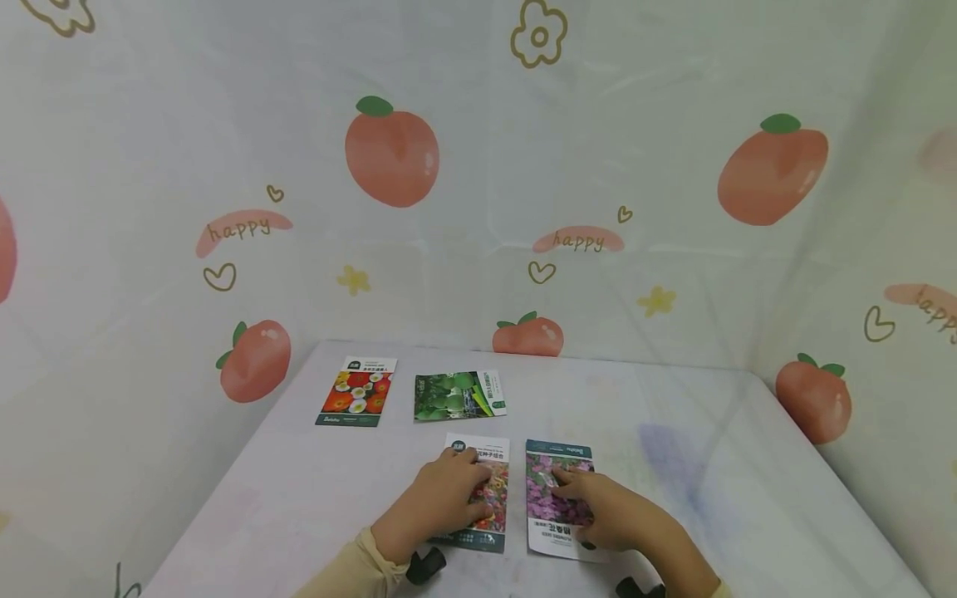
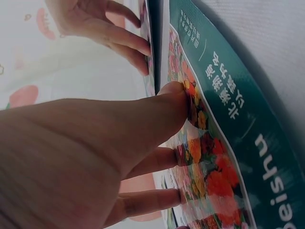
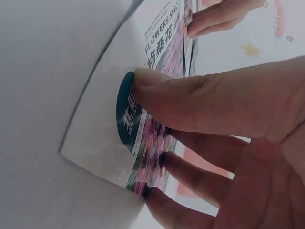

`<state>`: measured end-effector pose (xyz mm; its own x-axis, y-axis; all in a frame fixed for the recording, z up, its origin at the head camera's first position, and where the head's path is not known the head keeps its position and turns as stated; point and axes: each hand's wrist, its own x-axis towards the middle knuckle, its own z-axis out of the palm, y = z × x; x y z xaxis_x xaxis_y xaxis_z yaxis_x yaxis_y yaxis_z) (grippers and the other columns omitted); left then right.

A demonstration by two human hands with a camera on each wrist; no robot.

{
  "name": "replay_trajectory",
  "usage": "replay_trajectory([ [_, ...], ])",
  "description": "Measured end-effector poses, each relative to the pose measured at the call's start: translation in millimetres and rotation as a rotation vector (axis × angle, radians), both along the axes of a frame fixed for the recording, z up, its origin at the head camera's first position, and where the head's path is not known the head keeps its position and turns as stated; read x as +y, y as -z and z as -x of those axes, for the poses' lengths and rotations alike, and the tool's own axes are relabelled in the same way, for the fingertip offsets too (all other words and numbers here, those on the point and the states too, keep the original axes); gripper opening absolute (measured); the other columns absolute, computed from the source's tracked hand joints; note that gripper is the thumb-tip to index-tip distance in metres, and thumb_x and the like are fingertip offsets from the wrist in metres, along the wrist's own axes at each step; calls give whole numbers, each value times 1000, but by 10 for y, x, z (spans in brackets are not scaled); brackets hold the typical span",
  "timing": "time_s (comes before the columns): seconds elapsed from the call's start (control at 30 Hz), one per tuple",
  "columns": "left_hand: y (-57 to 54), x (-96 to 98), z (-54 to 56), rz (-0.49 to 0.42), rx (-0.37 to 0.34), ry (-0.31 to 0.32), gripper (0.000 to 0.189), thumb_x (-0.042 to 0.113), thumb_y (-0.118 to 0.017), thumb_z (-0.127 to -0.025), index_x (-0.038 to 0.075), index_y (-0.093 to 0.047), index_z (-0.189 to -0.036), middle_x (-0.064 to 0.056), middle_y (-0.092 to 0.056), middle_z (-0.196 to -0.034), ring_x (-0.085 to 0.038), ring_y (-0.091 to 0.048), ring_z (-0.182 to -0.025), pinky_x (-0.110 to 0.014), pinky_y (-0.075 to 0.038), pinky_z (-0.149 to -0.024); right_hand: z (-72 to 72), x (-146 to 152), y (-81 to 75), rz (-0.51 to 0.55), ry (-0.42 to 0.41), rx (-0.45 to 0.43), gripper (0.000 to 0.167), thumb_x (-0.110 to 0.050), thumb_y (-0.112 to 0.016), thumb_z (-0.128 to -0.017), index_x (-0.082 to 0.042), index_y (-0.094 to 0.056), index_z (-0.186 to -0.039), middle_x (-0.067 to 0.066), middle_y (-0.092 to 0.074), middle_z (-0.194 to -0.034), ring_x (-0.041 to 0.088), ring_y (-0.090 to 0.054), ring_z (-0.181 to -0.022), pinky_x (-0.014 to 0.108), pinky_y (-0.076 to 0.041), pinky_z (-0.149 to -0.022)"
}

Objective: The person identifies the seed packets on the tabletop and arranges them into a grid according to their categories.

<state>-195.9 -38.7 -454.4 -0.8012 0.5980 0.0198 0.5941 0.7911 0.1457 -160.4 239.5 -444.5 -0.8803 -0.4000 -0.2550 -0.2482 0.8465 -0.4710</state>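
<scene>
Both hands touch flower seed packets that lie flat, side by side. My left hand [image 1: 447,496] rests on a packet with red and orange mixed flowers [image 1: 489,490]; its thumb and fingertips meet the printed face in the left wrist view. With fingers spread, my right hand [image 1: 609,508] presses on a packet of pink-purple flowers [image 1: 540,486], whose white titled end points toward me. In the right wrist view its thumb [image 3: 152,78] touches the dark green logo, and the other fingertips lie on the flower picture. Neither packet is visibly lifted.
Behind them, a packet with red and white flowers [image 1: 357,392] lies at the back left of the white table [image 1: 613,399]. A green packet [image 1: 456,395] lies sideways to its right. A patterned sheet [image 1: 478,274] hangs around the table.
</scene>
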Motion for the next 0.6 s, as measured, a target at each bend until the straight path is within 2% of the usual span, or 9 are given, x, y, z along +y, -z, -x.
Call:
replay_trajectory([
  [0.37, -18, 23, -11, -1, 10, 12, 46, 50, -83, -90, 23, -77, -126, -4, -71, -120, -26, -63, -99, -45, -60, -70, -33, 66, 15, 15, 1, 11, 58, 1, -83, -80, -6, -72, -137, 12, -49, -165, 46, -41, -154, 67, -35, -122],
  [0.6, 8, 24, -8, 10, 16, 14, 47, 52, -82, -90, 23, -77, -127, -4, -71, -122, -26, -64, -100, -45, -61, -72, -61, 108, 18, 20, 5, 10, 58, 1, -84, -81, -6, -71, -137, 13, -48, -165, 46, -40, -154, 68, -34, -121],
])
